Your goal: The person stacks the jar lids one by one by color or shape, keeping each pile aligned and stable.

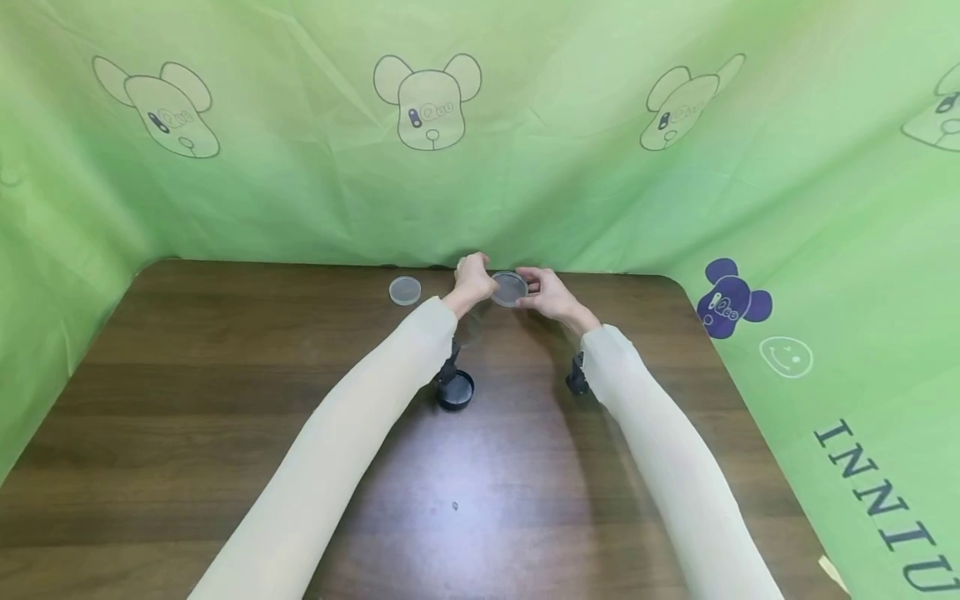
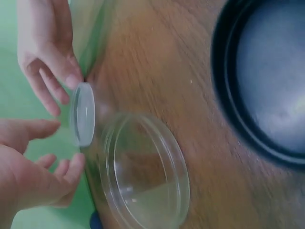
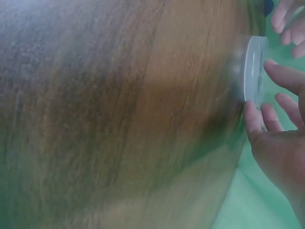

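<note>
A round clear dish [image 1: 510, 288] stands between the hands at the table's far edge. My left hand [image 1: 474, 280] is at its left, thumb and fingers spread; in the left wrist view the left hand [image 2: 38, 176] has fingertips close to the dish [image 2: 86, 114], contact unclear. At the right rim, my right hand [image 1: 551, 296] touches the dish with loosely bent fingers; the right wrist view shows this hand [image 3: 281, 152] with a fingertip against the dish [image 3: 255, 69]. A larger-looking clear dish [image 2: 147, 171] lies nearer the left wrist camera.
Another clear disc [image 1: 405, 291] lies left of the left hand. A black round shallow container [image 1: 455, 391] sits below the left forearm. One tiny object [image 1: 454, 506] is on the wooden table [image 1: 225, 400]. Green printed cloth [image 1: 300, 183] hangs behind and beside the table.
</note>
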Demonstrator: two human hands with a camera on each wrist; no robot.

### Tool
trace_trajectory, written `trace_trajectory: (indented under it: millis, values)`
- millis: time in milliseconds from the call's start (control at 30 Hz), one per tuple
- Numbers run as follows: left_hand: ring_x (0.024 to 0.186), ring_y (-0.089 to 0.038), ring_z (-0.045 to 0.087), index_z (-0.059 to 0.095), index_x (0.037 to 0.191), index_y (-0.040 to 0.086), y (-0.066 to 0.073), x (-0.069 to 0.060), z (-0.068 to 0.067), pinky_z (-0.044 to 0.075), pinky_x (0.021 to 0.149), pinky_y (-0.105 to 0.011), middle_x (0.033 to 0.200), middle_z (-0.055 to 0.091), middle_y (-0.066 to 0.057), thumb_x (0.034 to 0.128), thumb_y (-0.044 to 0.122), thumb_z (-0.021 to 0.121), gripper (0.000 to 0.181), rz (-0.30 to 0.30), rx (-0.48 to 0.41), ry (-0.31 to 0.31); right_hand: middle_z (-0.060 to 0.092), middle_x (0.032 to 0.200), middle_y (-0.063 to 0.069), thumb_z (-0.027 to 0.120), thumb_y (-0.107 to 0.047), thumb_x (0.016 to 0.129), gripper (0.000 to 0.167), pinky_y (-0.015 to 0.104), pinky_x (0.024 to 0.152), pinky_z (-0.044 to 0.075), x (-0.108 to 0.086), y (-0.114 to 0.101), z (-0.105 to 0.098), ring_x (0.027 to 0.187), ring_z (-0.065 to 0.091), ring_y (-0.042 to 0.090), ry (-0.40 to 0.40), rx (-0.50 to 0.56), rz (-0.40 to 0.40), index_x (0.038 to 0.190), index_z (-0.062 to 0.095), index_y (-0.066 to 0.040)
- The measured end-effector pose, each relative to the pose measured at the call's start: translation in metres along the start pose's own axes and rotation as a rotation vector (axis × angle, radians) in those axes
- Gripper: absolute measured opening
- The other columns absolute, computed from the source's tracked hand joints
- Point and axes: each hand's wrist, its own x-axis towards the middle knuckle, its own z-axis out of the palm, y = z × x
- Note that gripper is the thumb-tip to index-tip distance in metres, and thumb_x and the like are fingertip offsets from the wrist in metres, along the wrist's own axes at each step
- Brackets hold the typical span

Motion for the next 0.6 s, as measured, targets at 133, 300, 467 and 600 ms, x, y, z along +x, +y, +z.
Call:
trace_trajectory:
  millis: [133, 300, 467, 600]
  values:
    - [0.120, -0.029, 0.046, 0.057, 0.129, 0.001, 0.005, 0.005, 0.009, 0.035, 0.101, -0.034, 0.128, 0.057, -0.013, 0.0756, 0.003, 0.072, 0.055, -0.027, 0.081, -0.015, 0.042, 0.136, 0.034, 0.060, 0.017, 0.083, 0.067, 0.030, 0.090, 0.050, -0.001, 0.002, 0.000, 0.119, 0.049, 0.045, 0.016, 0.021, -0.004, 0.143, 0.030, 0.014]
    - [0.120, -0.031, 0.045, 0.055, 0.132, 0.002, 0.003, 0.008, 0.015, 0.035, 0.101, -0.035, 0.129, 0.054, -0.015, 0.0754, 0.003, 0.075, 0.060, -0.033, 0.070, -0.036, 0.039, 0.135, 0.034, 0.060, 0.016, 0.083, 0.068, 0.035, 0.093, 0.049, -0.002, 0.002, 0.001, 0.119, 0.048, 0.046, 0.052, 0.010, 0.008, 0.144, 0.029, 0.012]
    - [0.121, -0.031, 0.043, 0.051, 0.135, 0.001, -0.003, 0.009, 0.018, 0.034, 0.103, -0.035, 0.129, 0.051, -0.017, 0.0740, 0.005, 0.079, 0.067, -0.008, 0.068, -0.072, 0.041, 0.136, 0.035, 0.059, 0.015, 0.084, 0.066, 0.031, 0.089, 0.050, 0.000, 0.003, 0.003, 0.119, 0.048, 0.045, 0.050, 0.012, 0.023, 0.143, 0.029, 0.014]
    - [0.120, -0.031, 0.044, 0.052, 0.134, -0.002, -0.008, 0.009, 0.021, 0.033, 0.103, -0.035, 0.128, 0.054, -0.017, 0.0731, 0.006, 0.081, 0.067, 0.035, 0.100, -0.078, 0.043, 0.135, 0.034, 0.059, 0.015, 0.084, 0.065, 0.035, 0.092, 0.048, -0.001, 0.004, 0.007, 0.119, 0.049, 0.044, 0.066, 0.012, 0.049, 0.142, 0.030, 0.016]
